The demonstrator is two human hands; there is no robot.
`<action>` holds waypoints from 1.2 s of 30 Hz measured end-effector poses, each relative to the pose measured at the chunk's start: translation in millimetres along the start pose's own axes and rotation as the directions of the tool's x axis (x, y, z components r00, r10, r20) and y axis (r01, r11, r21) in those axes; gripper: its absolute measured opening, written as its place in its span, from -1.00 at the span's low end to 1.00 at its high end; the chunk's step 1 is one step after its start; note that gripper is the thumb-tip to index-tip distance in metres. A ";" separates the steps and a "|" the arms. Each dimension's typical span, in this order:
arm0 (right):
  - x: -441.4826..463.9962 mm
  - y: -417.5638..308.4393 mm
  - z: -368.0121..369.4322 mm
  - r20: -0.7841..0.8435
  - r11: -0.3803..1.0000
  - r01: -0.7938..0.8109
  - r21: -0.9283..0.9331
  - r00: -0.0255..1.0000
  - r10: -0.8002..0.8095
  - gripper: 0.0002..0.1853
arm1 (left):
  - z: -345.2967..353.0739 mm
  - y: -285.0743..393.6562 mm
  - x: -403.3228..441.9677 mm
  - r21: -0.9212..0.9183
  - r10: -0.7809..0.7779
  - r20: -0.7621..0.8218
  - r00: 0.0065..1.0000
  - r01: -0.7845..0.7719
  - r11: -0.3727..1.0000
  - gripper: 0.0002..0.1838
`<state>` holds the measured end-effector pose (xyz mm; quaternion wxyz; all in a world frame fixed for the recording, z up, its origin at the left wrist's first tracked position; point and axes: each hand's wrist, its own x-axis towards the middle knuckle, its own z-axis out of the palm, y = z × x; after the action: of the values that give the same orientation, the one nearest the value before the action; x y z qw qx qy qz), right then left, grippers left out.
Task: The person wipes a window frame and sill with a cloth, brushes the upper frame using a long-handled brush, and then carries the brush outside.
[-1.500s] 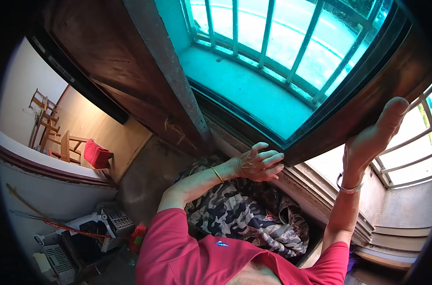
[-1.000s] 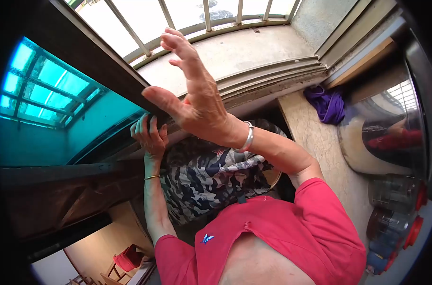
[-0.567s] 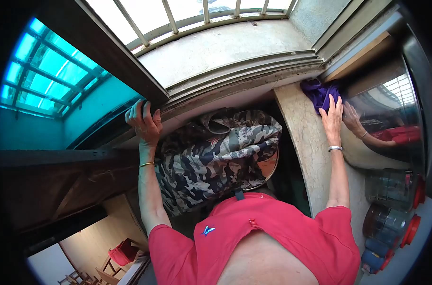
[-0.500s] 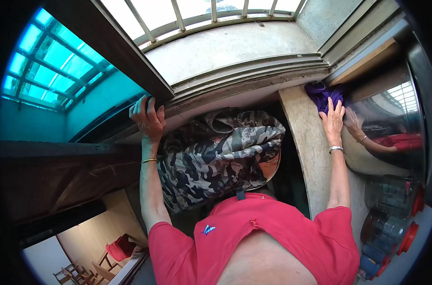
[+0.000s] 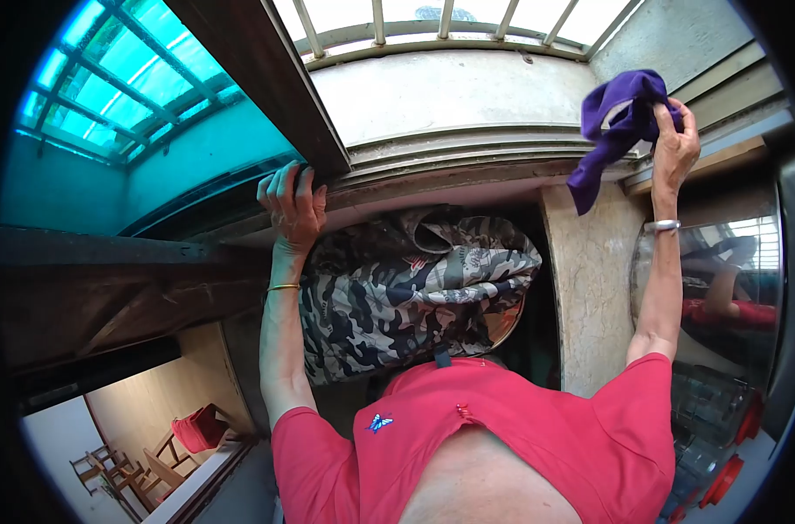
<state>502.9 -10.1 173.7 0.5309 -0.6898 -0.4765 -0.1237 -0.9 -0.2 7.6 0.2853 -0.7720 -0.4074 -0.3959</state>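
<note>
My right hand (image 5: pixel 677 150) is closed on a purple cloth (image 5: pixel 620 113), lifted in front of the right end of the window sill (image 5: pixel 441 87). One end of the cloth dangles down to the left, and part of it forms a loop. On the left, my left hand (image 5: pixel 294 208) has its fingers curled over the lower edge of the dark window frame (image 5: pixel 266 83), beside the blue-tinted pane (image 5: pixel 170 140). Between my arms, below the sill, lies a camouflage-patterned fabric cover (image 5: pixel 406 288) over something round-edged.
Metal window bars (image 5: pixel 445 22) stand beyond the sill. A stone ledge (image 5: pixel 585 288) runs down the right, beside a shiny reflective panel (image 5: pixel 729 262). Clear jars with red lids (image 5: pixel 721 480) sit at lower right. Wooden chairs (image 5: pixel 127 476) and a red bag (image 5: pixel 199 428) appear at lower left.
My right hand has picked the purple cloth up off the stone ledge and raised it to the window's right side. My left hand stays at the frame. The view has shifted slightly.
</note>
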 end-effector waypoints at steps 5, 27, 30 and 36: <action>41.8 34.4 88.9 0.357 0.882 0.271 -0.386 0.925 -0.128 -0.38 | 0.0 -1.9 -1.4 -0.017 0.004 0.015 1.000 -0.004 1.000 -0.68; -5.0 53.6 248.4 0.587 0.778 0.531 -0.336 0.764 -0.268 -0.57 | -3.2 -1.9 -3.8 -0.067 -0.042 0.089 0.995 0.048 0.997 -0.80; -44.8 -9.1 284.2 0.607 0.804 0.595 0.020 0.632 -0.482 -0.60 | -4.0 -0.2 -4.6 -0.070 -0.018 0.095 0.995 0.025 0.997 -0.78; -143.6 -168.2 384.7 0.533 0.791 0.443 0.421 0.584 -0.611 -0.63 | -2.8 -1.1 -3.5 -0.027 -0.025 0.089 0.996 0.027 0.999 -0.84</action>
<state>167.3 238.5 23.8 0.3514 -0.4433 -0.8241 0.0276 -4.1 -3.2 6.2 0.2508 -0.7874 -0.4239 -0.3706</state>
